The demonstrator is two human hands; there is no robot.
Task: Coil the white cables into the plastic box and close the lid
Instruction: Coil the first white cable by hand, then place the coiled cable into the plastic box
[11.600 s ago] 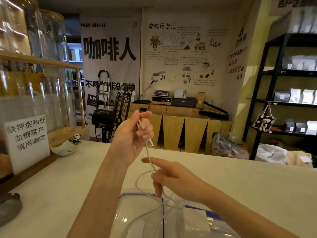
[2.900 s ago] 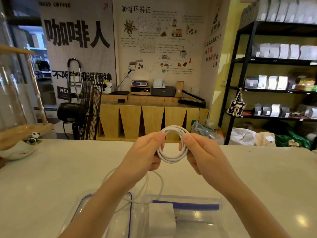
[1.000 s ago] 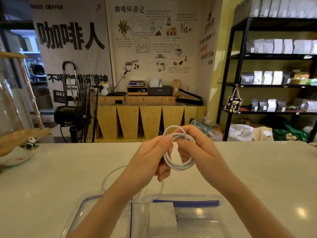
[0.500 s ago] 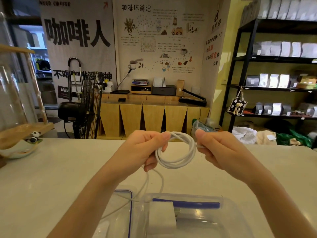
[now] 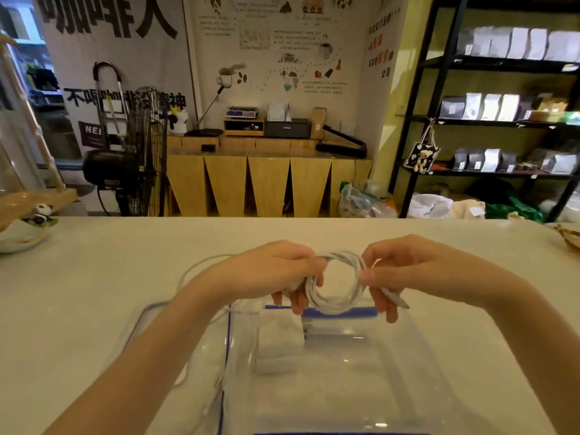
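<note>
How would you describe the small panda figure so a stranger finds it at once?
Start at the pale counter and follow it to its far left edge. A white bowl sits there, and the panda figure lies on its rim, the only black-and-white toy on the counter.

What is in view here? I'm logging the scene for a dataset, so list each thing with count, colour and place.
coiled white cable: one, white, held up between both hands above the box
loose white cable: one, white, trailing on the counter left of the box
clear plastic box: one, transparent with blue trim, open, near edge of counter
clear plastic lid: one, transparent, blue-edged, lying left of the box
white block: one, white, inside the box
pale counter: one, cream, across the foreground
panda figurine: one, black and white, far left on a dish
black shelf unit: one, black, right, holding pale bags
left hand: one, pinching the coil's left side
right hand: one, pinching the coil's right side
</note>
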